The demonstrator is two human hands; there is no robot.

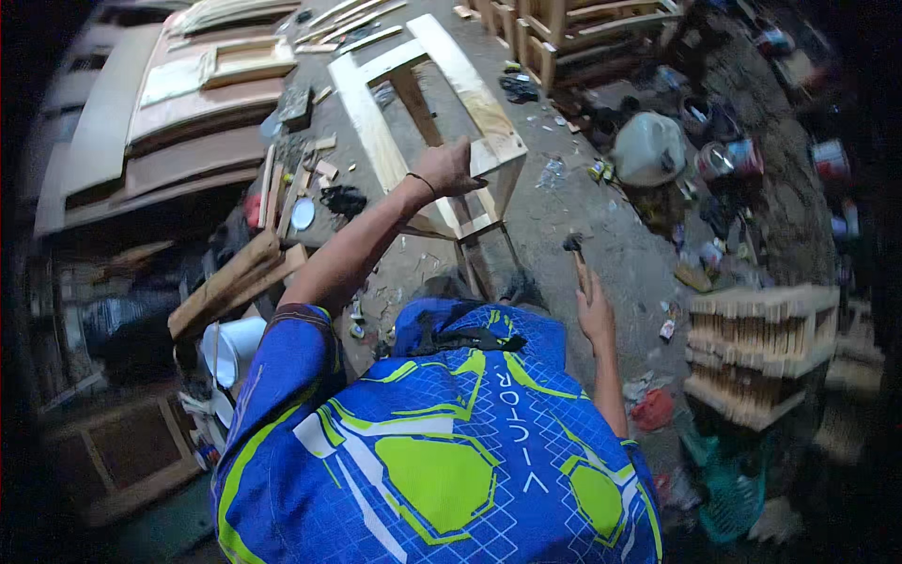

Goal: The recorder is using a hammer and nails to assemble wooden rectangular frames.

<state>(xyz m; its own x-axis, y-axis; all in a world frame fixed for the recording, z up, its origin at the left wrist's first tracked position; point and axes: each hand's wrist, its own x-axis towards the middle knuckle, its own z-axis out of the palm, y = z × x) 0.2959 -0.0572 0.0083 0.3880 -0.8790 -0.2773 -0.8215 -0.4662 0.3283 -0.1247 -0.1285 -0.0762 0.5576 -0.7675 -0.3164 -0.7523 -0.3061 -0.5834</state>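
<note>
A pale wooden frame (373,111) with long side rails and crosspieces stands before me, its near end closest to my body. Fingers curled, my left hand (445,171) grips the crosspiece at the near end of this frame. A dark cord circles that wrist. Off to the right and lower, my right hand (596,312) is closed around the wooden handle of a hammer (580,268). The dark hammer head points away from me, apart from the frame. Part of the frame's underside is hidden by its own rails and my left hand.
Wooden panels (99,122) and offcuts lie at the left, near a white bucket (235,350). A cloudy plastic jerrycan (649,148) sits among litter at the right. Stacked wood pieces (752,352) stand at the near right, above a green plastic crate (731,493).
</note>
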